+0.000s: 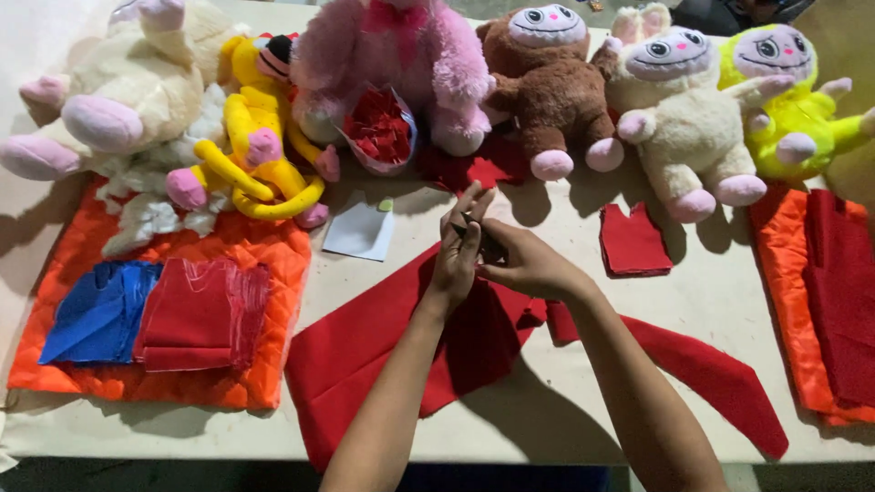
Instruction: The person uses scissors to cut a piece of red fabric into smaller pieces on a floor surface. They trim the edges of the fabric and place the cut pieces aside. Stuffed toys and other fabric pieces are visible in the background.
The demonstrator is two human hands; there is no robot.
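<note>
1. While both hands meet mid-table, left hand (458, 255) pinches a small dark piece (474, 235), fingers half-curled.
2. Right hand (529, 264) closed on same piece.
3. Red felt (401, 355) beneath, toward table (547, 401) front edge.

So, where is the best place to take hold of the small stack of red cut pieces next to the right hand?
Probably the stack of red cut pieces by its lower edge, from the near side: it lies flat, with bare table there, while toy feet crowd its notched top.
</note>
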